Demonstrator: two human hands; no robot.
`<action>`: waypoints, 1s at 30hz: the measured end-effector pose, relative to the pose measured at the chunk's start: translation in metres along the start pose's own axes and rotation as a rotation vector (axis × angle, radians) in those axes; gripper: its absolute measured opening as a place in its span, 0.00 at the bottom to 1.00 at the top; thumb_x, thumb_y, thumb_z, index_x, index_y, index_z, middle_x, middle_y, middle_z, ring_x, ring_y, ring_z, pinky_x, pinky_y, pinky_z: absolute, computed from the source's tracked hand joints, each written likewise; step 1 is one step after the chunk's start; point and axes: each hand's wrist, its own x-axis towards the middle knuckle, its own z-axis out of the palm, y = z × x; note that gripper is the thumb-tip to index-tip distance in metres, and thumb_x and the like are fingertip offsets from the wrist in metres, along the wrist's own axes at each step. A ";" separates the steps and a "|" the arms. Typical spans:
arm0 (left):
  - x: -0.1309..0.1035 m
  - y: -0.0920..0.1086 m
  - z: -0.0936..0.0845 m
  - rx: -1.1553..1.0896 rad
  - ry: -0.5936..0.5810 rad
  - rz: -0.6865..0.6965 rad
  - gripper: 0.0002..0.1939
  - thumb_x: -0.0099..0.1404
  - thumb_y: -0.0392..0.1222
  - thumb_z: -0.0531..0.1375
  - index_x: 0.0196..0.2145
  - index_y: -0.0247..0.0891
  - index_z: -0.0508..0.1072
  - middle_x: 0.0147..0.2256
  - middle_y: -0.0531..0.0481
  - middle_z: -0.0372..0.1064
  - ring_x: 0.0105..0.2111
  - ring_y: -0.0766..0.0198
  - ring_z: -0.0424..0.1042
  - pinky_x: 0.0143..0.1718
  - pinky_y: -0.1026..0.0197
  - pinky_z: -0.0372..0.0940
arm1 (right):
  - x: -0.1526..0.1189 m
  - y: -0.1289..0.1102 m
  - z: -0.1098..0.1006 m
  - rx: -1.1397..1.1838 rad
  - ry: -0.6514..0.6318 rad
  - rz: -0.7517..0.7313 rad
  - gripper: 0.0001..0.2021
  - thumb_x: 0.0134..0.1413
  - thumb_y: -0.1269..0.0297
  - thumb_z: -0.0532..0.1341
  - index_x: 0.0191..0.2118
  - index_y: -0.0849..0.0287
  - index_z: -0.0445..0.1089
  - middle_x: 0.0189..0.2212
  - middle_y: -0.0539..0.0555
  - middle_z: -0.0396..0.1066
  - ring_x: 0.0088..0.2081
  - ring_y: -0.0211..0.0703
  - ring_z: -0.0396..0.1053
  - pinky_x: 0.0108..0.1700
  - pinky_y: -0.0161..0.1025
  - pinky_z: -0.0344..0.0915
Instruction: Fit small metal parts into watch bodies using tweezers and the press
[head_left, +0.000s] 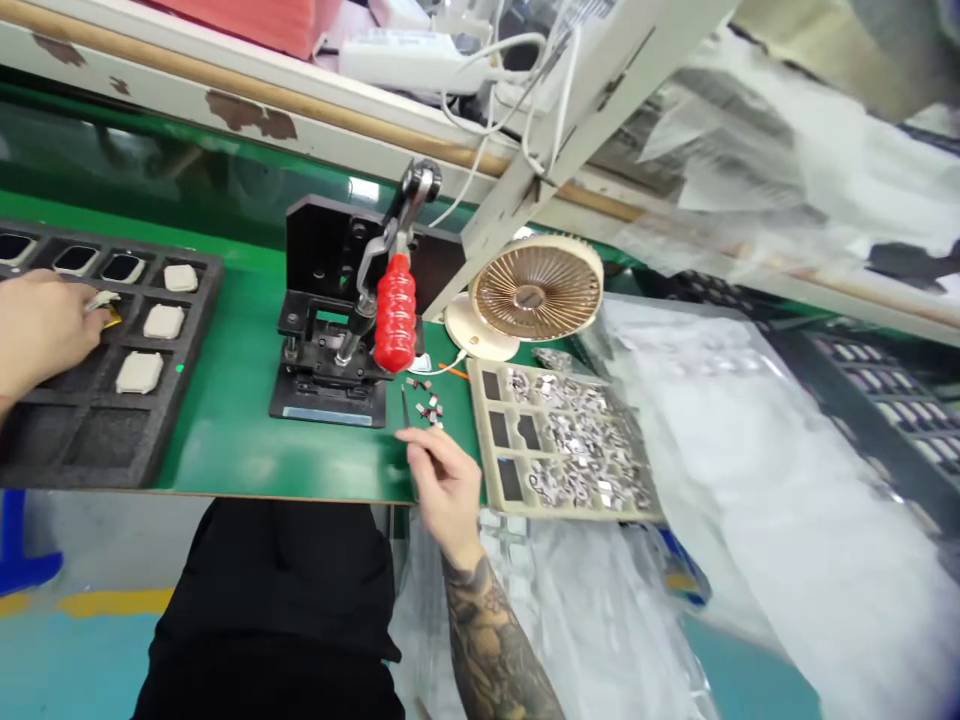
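Note:
My left hand [49, 325] is over the dark foam tray [206, 330], its fingers pinched on a small white part [103, 300] with a yellow tab. Several white rounded-square pieces [140, 372] and dark-faced ones [122, 267] sit in the tray's pockets. At the front edge of the green bench, my right hand [446, 485] is closed on a thin dark pointed tool [405, 400], apparently tweezers. Tiny reddish and white parts [430, 408] lie just beyond its tip. Between my hands stands a black clamp fixture [330, 385] with a red handle [395, 318], raised upright.
A beige fan [536, 290] stands behind the small parts. To the right, a sectioned beige tray [491, 450] holds many small metal pieces [581, 440]. Clear plastic sheeting [720, 430] covers the right side. A slanted white post [570, 140] and a shelf overhang the bench.

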 end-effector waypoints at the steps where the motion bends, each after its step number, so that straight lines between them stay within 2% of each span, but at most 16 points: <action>1: -0.002 0.001 -0.003 0.078 -0.008 0.014 0.24 0.70 0.52 0.58 0.52 0.31 0.81 0.50 0.35 0.78 0.58 0.29 0.75 0.64 0.26 0.66 | -0.003 0.000 -0.004 0.136 0.034 -0.007 0.15 0.78 0.61 0.57 0.54 0.54 0.81 0.34 0.53 0.74 0.36 0.44 0.74 0.41 0.43 0.74; 3: -0.009 0.013 -0.011 0.262 -0.036 0.008 0.28 0.72 0.55 0.56 0.54 0.30 0.82 0.48 0.33 0.80 0.52 0.33 0.80 0.57 0.35 0.73 | -0.008 0.001 -0.009 0.300 0.081 -0.042 0.15 0.76 0.60 0.61 0.60 0.53 0.78 0.39 0.55 0.78 0.42 0.47 0.78 0.47 0.47 0.77; 5: -0.014 0.030 -0.018 0.279 -0.070 0.012 0.28 0.74 0.56 0.55 0.50 0.29 0.83 0.45 0.29 0.81 0.49 0.33 0.81 0.53 0.38 0.75 | -0.007 0.002 -0.009 0.314 0.164 -0.080 0.16 0.71 0.63 0.67 0.60 0.52 0.79 0.41 0.55 0.80 0.42 0.48 0.80 0.47 0.46 0.79; 8: -0.011 0.045 -0.023 0.306 -0.053 -0.030 0.24 0.73 0.52 0.57 0.46 0.30 0.84 0.47 0.24 0.82 0.50 0.31 0.82 0.53 0.40 0.74 | 0.000 0.006 -0.007 0.143 0.288 -0.137 0.10 0.66 0.67 0.71 0.52 0.53 0.83 0.35 0.52 0.81 0.34 0.44 0.80 0.40 0.42 0.79; 10: -0.009 0.043 -0.025 0.259 0.012 -0.081 0.21 0.74 0.50 0.56 0.44 0.32 0.84 0.47 0.25 0.82 0.51 0.32 0.82 0.54 0.41 0.73 | 0.005 0.009 -0.008 -0.024 0.228 -0.186 0.06 0.67 0.64 0.72 0.48 0.53 0.85 0.37 0.53 0.84 0.36 0.47 0.83 0.43 0.44 0.81; 12: -0.016 0.038 -0.026 0.061 0.130 -0.118 0.20 0.76 0.50 0.55 0.43 0.34 0.83 0.43 0.30 0.83 0.49 0.37 0.83 0.54 0.43 0.73 | 0.007 0.013 -0.011 -0.145 0.139 -0.220 0.05 0.67 0.60 0.72 0.44 0.52 0.86 0.40 0.55 0.86 0.39 0.51 0.85 0.47 0.48 0.82; 13: -0.023 0.038 -0.026 -0.118 0.186 -0.119 0.20 0.76 0.51 0.55 0.43 0.35 0.82 0.40 0.32 0.83 0.45 0.40 0.84 0.52 0.46 0.74 | 0.006 0.015 -0.013 -0.156 0.138 -0.208 0.06 0.66 0.59 0.72 0.43 0.52 0.86 0.41 0.55 0.86 0.39 0.52 0.85 0.47 0.49 0.83; 15: -0.047 0.050 -0.023 -0.610 0.230 -0.077 0.20 0.77 0.54 0.56 0.43 0.35 0.79 0.37 0.37 0.83 0.35 0.49 0.83 0.42 0.51 0.76 | 0.002 0.015 -0.014 -0.067 0.241 -0.111 0.07 0.63 0.61 0.75 0.45 0.54 0.85 0.40 0.56 0.86 0.36 0.52 0.85 0.45 0.49 0.83; 16: -0.062 0.063 -0.019 -0.887 0.205 -0.043 0.20 0.77 0.56 0.58 0.43 0.35 0.78 0.36 0.38 0.83 0.31 0.52 0.82 0.37 0.54 0.76 | 0.000 0.013 -0.012 0.017 0.318 -0.052 0.08 0.62 0.62 0.76 0.46 0.55 0.85 0.38 0.56 0.85 0.34 0.52 0.84 0.43 0.49 0.83; 18: -0.092 0.101 -0.005 -1.365 0.078 0.026 0.22 0.75 0.59 0.64 0.43 0.34 0.78 0.39 0.38 0.84 0.27 0.56 0.81 0.29 0.57 0.75 | 0.000 0.005 -0.002 0.201 0.474 0.015 0.10 0.61 0.64 0.76 0.47 0.57 0.84 0.36 0.56 0.84 0.32 0.51 0.84 0.39 0.49 0.82; 21: -0.128 0.168 0.025 -1.724 -0.221 0.074 0.21 0.74 0.57 0.69 0.49 0.34 0.80 0.36 0.39 0.84 0.25 0.55 0.83 0.26 0.58 0.76 | 0.007 -0.012 0.027 0.379 0.586 -0.051 0.06 0.65 0.62 0.74 0.45 0.56 0.83 0.37 0.55 0.83 0.33 0.49 0.83 0.36 0.48 0.82; 23: -0.140 0.206 0.047 -1.840 -0.353 0.050 0.27 0.73 0.56 0.70 0.60 0.34 0.79 0.37 0.39 0.85 0.27 0.53 0.85 0.28 0.57 0.78 | 0.014 -0.020 0.048 0.442 0.610 -0.105 0.05 0.68 0.63 0.71 0.46 0.55 0.81 0.39 0.55 0.83 0.37 0.48 0.83 0.36 0.46 0.83; 25: -0.144 0.231 0.067 -1.888 -0.391 0.025 0.33 0.71 0.55 0.72 0.66 0.35 0.76 0.40 0.39 0.86 0.30 0.52 0.86 0.32 0.56 0.80 | 0.017 -0.024 0.064 0.469 0.614 -0.112 0.04 0.71 0.64 0.68 0.48 0.54 0.80 0.41 0.55 0.82 0.38 0.46 0.83 0.37 0.45 0.83; 27: -0.144 0.244 0.082 -1.877 -0.365 0.020 0.34 0.69 0.53 0.75 0.66 0.35 0.77 0.42 0.39 0.86 0.33 0.52 0.87 0.35 0.56 0.81 | 0.016 -0.026 0.074 0.464 0.566 -0.068 0.04 0.73 0.66 0.66 0.49 0.54 0.78 0.42 0.55 0.82 0.38 0.45 0.83 0.38 0.44 0.83; 30: -0.147 0.247 0.093 -1.787 -0.308 0.038 0.30 0.70 0.50 0.74 0.65 0.38 0.78 0.41 0.42 0.85 0.35 0.53 0.86 0.36 0.57 0.82 | 0.008 -0.027 0.077 0.460 0.439 0.000 0.05 0.74 0.67 0.65 0.50 0.55 0.77 0.43 0.56 0.82 0.38 0.46 0.84 0.40 0.47 0.85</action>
